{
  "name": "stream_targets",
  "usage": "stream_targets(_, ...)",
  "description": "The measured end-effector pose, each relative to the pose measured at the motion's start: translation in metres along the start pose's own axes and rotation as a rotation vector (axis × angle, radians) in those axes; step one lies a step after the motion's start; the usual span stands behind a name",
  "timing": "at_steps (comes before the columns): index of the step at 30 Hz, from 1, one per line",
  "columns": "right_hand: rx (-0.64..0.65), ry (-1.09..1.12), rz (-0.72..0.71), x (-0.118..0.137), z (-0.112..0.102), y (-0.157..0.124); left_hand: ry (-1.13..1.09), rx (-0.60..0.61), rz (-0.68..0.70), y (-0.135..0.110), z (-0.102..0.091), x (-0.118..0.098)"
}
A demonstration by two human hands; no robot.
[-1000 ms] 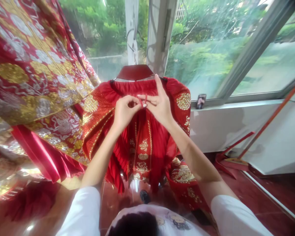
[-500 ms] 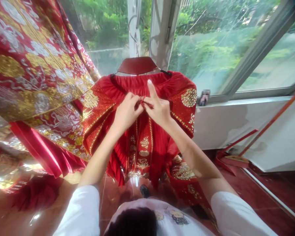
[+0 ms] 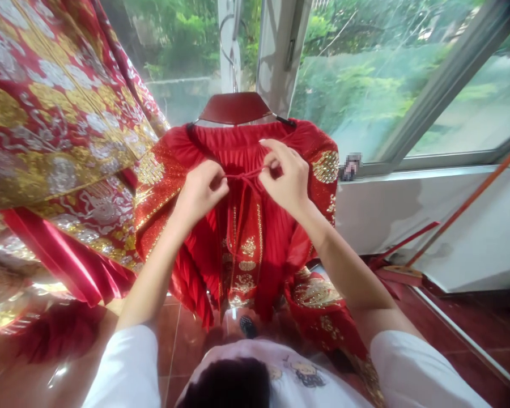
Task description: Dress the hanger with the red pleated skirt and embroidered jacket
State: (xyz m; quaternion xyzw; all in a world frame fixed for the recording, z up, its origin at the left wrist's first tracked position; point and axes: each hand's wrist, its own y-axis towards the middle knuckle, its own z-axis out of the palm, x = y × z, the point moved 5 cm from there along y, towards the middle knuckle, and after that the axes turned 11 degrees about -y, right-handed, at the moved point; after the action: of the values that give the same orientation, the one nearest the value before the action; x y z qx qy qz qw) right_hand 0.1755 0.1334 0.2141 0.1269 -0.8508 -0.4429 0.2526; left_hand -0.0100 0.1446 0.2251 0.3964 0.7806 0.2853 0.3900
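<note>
Both hands pinch a thin red tie cord (image 3: 242,176) stretched between them: left hand (image 3: 200,190) on one end, right hand (image 3: 284,177) on the other. The cord lies across a red pleated skirt (image 3: 255,226) hanging from a wooden hanger (image 3: 234,107) before the window (image 3: 365,73).

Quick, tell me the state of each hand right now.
Left hand: closed, pinching one end of the red tie cord.
Right hand: closed, pinching its other end.

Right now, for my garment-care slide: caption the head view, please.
Left hand and right hand hold a thin red cord taut across a red, gold-embroidered garment on a wooden hanger by a window.
</note>
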Motion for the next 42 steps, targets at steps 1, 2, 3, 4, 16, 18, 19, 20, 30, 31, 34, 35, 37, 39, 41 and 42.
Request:
stream_targets(1,0.010,0.066,0.016,0.002,-0.001,0.000,-0.165,-0.026,-0.046,0.002,0.002,0.004)
stream_targets(2,0.020,0.136,0.036,0.003,-0.001,0.000,-0.327,-0.046,-0.101,0.003,0.006,0.008)
stream_targets(3,0.032,0.204,0.056,0.005,-0.001,0.000,-0.472,-0.057,-0.159,0.005,0.010,0.012)
stream_targets(4,0.049,0.266,0.077,0.006,0.000,0.000,-0.592,-0.064,-0.208,0.007,0.013,0.014)
stream_targets(16,0.227,0.417,0.113,-0.019,0.008,0.006,-0.673,0.111,-0.327,0.010,0.007,0.019)
stream_targets(18,0.201,0.443,0.117,-0.020,0.013,0.006,-0.651,0.123,-0.292,0.011,0.007,0.017)
stream_targets(19,0.189,0.464,0.129,-0.020,0.016,0.007,-0.630,0.112,-0.270,0.011,0.007,0.016)
stream_targets(20,0.182,0.487,0.148,-0.022,0.019,0.008,-0.602,0.090,-0.250,0.012,0.006,0.015)
stream_targets(30,0.097,0.061,0.121,-0.025,-0.017,0.011,-0.448,-0.007,-0.196,0.012,-0.009,0.020)
stream_targets(31,0.084,-0.001,0.092,-0.025,-0.021,0.010,-0.444,0.002,-0.199,0.012,-0.008,0.021)
stream_targets(34,0.060,-0.139,0.050,-0.028,-0.027,0.009,-0.428,0.021,-0.187,0.010,-0.005,0.022)
stream_targets(35,0.052,-0.169,0.049,-0.030,-0.029,0.010,-0.417,0.023,-0.180,0.009,-0.005,0.022)
stream_targets(37,0.006,-0.207,0.066,-0.035,-0.035,0.011,-0.362,0.013,-0.151,0.008,-0.008,0.018)
stream_targets(39,-0.099,-0.242,0.089,-0.043,-0.048,0.012,-0.230,-0.031,-0.076,0.009,-0.020,0.011)
stream_targets(41,-0.214,-0.318,0.093,-0.051,-0.062,0.011,-0.051,-0.107,0.032,0.014,-0.041,0.004)
stream_targets(42,-0.246,-0.368,0.088,-0.055,-0.067,0.010,0.033,-0.149,0.070,0.019,-0.054,0.004)
